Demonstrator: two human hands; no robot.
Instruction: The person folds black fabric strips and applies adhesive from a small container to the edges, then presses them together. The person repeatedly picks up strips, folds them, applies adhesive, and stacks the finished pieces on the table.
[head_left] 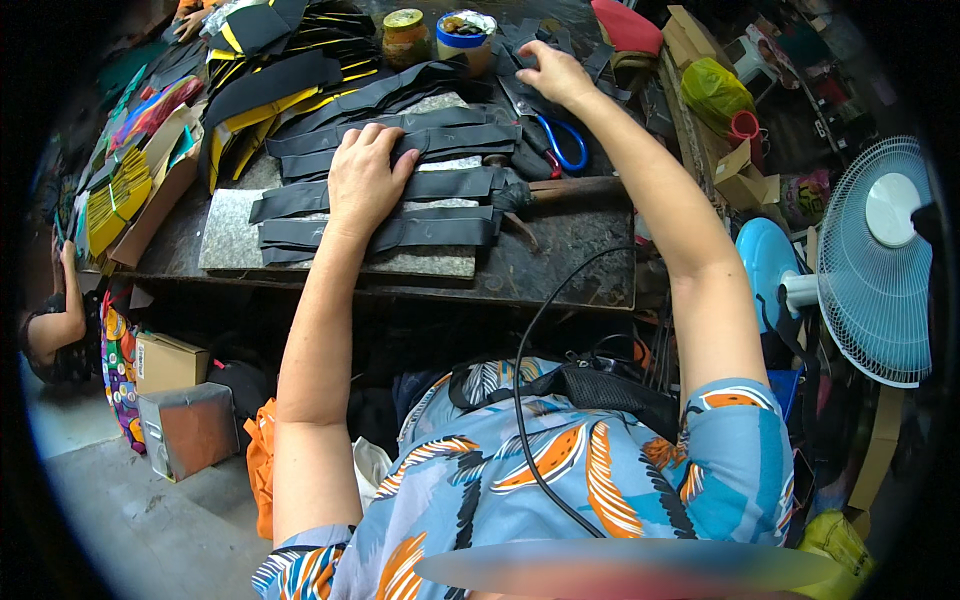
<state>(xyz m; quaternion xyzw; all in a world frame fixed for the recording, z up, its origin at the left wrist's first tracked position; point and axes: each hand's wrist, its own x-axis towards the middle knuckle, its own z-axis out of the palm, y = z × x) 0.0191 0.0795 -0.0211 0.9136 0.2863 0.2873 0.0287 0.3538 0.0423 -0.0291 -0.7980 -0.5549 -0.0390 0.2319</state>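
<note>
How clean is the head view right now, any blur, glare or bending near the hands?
Head view: both the left hand, flat on the black strips, and the right hand beyond the blue-handled scissors look sharp; fisheye bends the table edge and darkens the corners; a smeared blur band crosses the bottom; the fan looks bright, without harsh glare.

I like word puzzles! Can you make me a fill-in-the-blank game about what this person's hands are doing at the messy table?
1. The left hand lies flat on a row of ____ strips laid over a grey slab.
2. The scissors near the right hand have ____ handles.
3. At the right edge of the picture stands a light blue ____.
4. The jar at the far side of the table has a ____ lid.

Missing words: black; blue; fan; yellow
</note>
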